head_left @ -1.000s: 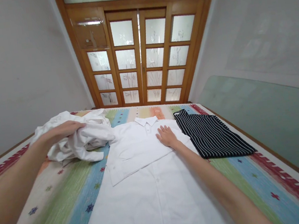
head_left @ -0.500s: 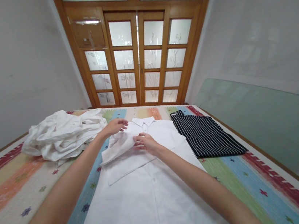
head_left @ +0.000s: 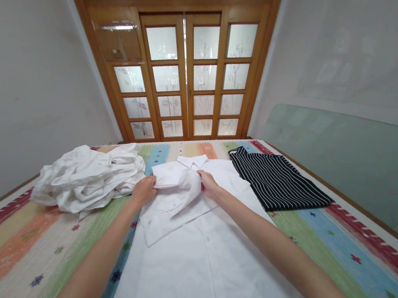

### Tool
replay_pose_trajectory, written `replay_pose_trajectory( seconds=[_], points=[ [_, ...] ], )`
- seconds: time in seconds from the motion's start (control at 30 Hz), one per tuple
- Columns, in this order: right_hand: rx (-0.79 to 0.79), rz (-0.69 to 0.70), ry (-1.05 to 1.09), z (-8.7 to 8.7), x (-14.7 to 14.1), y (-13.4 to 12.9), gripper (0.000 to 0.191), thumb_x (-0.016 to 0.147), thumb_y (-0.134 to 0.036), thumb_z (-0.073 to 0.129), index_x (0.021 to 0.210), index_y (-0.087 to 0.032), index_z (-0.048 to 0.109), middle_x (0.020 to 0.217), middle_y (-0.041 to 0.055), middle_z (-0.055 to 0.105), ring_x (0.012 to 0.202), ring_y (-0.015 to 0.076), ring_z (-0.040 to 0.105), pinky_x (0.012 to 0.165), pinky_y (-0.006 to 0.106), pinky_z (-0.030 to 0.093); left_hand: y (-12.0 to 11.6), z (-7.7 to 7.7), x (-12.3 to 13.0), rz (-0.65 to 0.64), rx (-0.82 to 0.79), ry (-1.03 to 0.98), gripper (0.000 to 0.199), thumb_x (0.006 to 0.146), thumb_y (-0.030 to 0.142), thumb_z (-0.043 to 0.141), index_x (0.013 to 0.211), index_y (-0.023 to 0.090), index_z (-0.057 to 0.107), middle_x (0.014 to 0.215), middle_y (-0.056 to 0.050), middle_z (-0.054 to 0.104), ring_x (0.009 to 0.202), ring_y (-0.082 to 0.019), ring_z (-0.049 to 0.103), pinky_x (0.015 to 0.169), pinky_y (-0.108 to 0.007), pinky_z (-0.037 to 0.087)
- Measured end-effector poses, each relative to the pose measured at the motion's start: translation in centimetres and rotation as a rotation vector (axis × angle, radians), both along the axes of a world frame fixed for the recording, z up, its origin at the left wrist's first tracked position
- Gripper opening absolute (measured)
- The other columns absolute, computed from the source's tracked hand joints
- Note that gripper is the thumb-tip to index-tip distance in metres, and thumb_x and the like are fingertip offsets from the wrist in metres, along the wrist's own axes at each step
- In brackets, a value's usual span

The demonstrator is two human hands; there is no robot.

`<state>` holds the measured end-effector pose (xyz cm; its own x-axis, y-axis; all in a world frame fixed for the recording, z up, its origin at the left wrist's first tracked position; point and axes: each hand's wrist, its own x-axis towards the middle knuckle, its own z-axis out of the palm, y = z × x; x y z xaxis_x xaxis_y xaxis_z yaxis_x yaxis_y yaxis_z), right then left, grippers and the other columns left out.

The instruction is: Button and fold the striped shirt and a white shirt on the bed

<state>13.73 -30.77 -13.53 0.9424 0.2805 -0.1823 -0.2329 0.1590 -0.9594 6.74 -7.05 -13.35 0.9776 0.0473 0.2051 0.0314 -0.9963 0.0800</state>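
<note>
A white button-up shirt point(head_left: 207, 265) lies front up, its collar toward the far edge and its sleeves folded across the chest. My left hand point(head_left: 145, 190) pinches the sleeve fabric at the shirt's left side. With closed fingers, my right hand point(head_left: 209, 184) grips the same white fabric near the middle of the chest, just below the collar. Between both hands the cloth is lifted a little and creased.
A patterned, striped bed cover point(head_left: 44, 257) lies beneath. A heap of crumpled white cloth point(head_left: 89, 178) is at the left, a folded black striped garment point(head_left: 279, 177) at the right. Behind stand wooden glazed doors point(head_left: 185, 72); a pale green headboard point(head_left: 350, 158) is at the right.
My left hand has moved down and left and closed on the sleeve fabric. My right hand has shifted slightly right and closed, and the cloth between them is now raised.
</note>
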Motion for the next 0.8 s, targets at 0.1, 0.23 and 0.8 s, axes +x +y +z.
replay_pose_trajectory(
  seconds=[0.1, 0.23, 0.8],
  points=[
    [-0.214, -0.055, -0.035, 0.8, 0.0, -0.7, 0.019, 0.076, -0.038, 0.056, 0.073, -0.02, 0.052, 0.061, -0.0025, 0.055, 0.066, 0.0146, 0.053, 0.058, 0.023, 0.041, 0.3, -0.4, -0.9, 0.098, 0.091, -0.009, 0.025, 0.073, 0.005, 0.048, 0.089, 0.016, 0.064, 0.099, -0.014, 0.066, 0.102, -0.027, 0.06, 0.085, -0.034, 0.045],
    [-0.566, 0.096, -0.164, 2.1, -1.0, -3.1, 0.04, 0.064, -0.05, 0.073, 0.079, -0.018, 0.055, 0.071, -0.0008, 0.06, 0.069, 0.0151, 0.054, 0.058, 0.023, 0.038, 0.8, -1.0, -1.9, 0.2, 0.166, -0.014, 0.023, 0.078, 0.008, 0.046, 0.088, 0.013, 0.067, 0.099, -0.017, 0.065, 0.107, -0.03, 0.057, 0.088, -0.036, 0.046],
    [-1.063, 0.317, -0.707, 4.7, -2.3, -9.4, 0.029, 0.074, -0.009, 0.048, 0.097, -0.015, 0.064, 0.088, 0.0049, 0.066, 0.077, 0.0146, 0.056, 0.065, 0.021, 0.038, 2.3, -2.8, 0.0, -0.118, 0.064, -0.008, 0.072, 0.074, -0.004, 0.039, 0.143, 0.017, 0.039, 0.133, -0.009, 0.058, 0.119, -0.024, 0.052, 0.101, -0.038, 0.043]
  ],
)
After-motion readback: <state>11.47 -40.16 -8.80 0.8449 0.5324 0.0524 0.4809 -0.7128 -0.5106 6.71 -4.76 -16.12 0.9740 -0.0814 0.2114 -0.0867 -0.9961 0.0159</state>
